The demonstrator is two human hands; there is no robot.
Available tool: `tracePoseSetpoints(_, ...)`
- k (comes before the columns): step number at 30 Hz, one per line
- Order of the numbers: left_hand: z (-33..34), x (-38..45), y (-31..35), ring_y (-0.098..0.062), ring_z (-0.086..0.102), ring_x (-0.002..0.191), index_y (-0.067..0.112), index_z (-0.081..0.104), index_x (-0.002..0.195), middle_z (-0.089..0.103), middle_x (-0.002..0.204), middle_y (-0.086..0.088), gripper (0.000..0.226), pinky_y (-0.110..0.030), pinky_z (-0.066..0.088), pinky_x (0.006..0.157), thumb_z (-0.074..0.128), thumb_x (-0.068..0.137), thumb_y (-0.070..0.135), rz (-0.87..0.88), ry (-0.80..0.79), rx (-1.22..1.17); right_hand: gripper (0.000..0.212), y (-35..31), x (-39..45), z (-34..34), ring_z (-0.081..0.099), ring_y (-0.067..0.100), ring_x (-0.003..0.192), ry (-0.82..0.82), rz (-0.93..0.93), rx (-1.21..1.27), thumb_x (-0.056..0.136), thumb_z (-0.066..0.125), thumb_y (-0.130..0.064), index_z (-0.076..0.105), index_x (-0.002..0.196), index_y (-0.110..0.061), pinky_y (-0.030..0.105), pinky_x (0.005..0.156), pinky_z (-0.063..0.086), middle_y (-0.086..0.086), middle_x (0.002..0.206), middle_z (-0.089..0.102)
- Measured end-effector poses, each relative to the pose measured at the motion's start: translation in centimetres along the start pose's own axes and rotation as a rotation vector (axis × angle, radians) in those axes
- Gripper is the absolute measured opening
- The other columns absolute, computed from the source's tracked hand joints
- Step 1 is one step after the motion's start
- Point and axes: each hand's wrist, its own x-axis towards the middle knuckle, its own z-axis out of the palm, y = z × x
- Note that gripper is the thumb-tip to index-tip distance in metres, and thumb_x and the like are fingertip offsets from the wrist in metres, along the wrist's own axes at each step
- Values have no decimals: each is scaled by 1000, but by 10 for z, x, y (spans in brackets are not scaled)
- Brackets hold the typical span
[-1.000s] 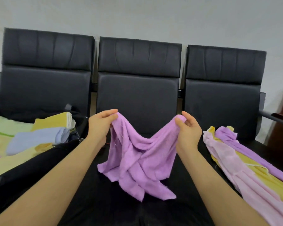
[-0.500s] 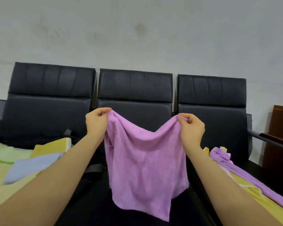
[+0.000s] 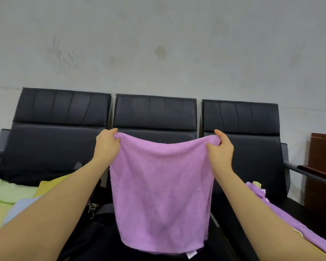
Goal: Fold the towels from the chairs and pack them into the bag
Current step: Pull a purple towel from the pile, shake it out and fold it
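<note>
Purple towel (image 3: 161, 194) hanging spread flat, top edge sagging slightly, white label showing at bottom corner. Green, yellow, blue towels (image 3: 9, 200) lying stacked on left chair. Purple and yellow towels (image 3: 282, 217) lying draped along right chair seat. Black bag (image 3: 94, 232) sitting below, partly hidden.

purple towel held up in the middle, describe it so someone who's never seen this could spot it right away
Find the row of three black chairs against the grey wall, then look in front of the middle one. There the purple towel hangs spread flat, its top corners pinched by the left hand and the right hand. Unlike the purple towel lying on the right seat, it hangs in the air and shows a small white tag at its bottom edge.
</note>
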Motion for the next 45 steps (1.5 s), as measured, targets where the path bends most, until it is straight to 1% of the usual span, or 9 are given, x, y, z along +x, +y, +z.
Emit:
tracePoseSetpoints(8, -5, -4, 16, -20, 58, 95, 10, 70, 110, 68, 107, -8, 24, -28, 42, 78, 52, 94, 12, -156, 222, -233, 18, 0, 4, -7, 57, 7, 78, 91, -57, -139, 92, 54, -6, 71, 94, -11, 10, 67, 41, 1, 90, 66)
tracePoseSetpoints(12, -1, -2, 17, -16, 61, 85, 14, 73, 103, 68, 112, -5, 42, -24, 46, 74, 42, 85, -8, -262, 186, -416, 18, -4, 6, -11, 57, 3, 74, 146, 14, -2, 91, 56, -6, 69, 86, -19, 25, 80, 48, -10, 77, 64)
tracePoseSetpoints(15, -3, 0, 23, -11, 59, 80, 16, 71, 110, 61, 127, -5, 58, -21, 47, 71, 33, 78, -14, -272, 142, -492, 18, -8, 5, -12, 56, 0, 78, 163, 3, 60, 91, 56, -6, 69, 100, -15, 13, 76, 43, -12, 85, 62)
tracePoseSetpoints(21, -9, 1, 29, -22, 53, 123, 12, 59, 129, 58, 131, -5, 54, -35, 41, 107, 42, 83, -13, -249, 87, -603, 31, -7, 6, -12, 55, 5, 88, 159, 34, 111, 91, 51, 0, 65, 118, -9, 14, 80, 41, -5, 101, 61)
tracePoseSetpoints(24, -10, 0, 33, -16, 53, 119, 9, 62, 124, 60, 128, -2, 38, -23, 38, 101, 54, 89, -1, -280, 163, -630, 31, -7, 6, -12, 56, -1, 76, 161, 42, 154, 90, 52, -1, 66, 116, -11, 8, 67, 41, -9, 89, 62)
tracePoseSetpoints(29, -7, 2, 29, -16, 63, 93, 12, 71, 107, 68, 112, -6, 28, -25, 48, 83, 58, 86, -1, -340, 224, -653, 34, -1, 6, -14, 64, 23, 96, 197, 66, 136, 90, 49, -2, 66, 115, -17, 37, 94, 51, 4, 101, 68)
tracePoseSetpoints(34, -1, -6, 32, -39, 55, 116, 8, 68, 113, 64, 118, -13, 54, -42, 47, 99, 35, 79, -18, -358, 173, -683, 38, -6, 4, -16, 59, 14, 96, 200, 81, 167, 92, 44, 3, 65, 118, -14, 25, 92, 44, -4, 101, 64)
tracePoseSetpoints(39, 2, -11, 30, -9, 60, 80, 9, 63, 123, 59, 128, -6, 49, -18, 50, 73, 44, 85, -14, -363, 170, -705, 40, -3, 2, -18, 54, 13, 99, 178, 105, 184, 91, 42, 6, 62, 122, -10, 23, 90, 40, -1, 107, 60)
tracePoseSetpoints(45, 8, -9, 28, -25, 45, 130, 3, 49, 136, 49, 141, -10, 51, -33, 36, 109, 49, 86, -8, -296, 90, -522, 49, 3, -4, -17, 55, 18, 114, 157, 84, 146, 87, 39, 10, 60, 124, -13, 31, 102, 42, 4, 123, 61)
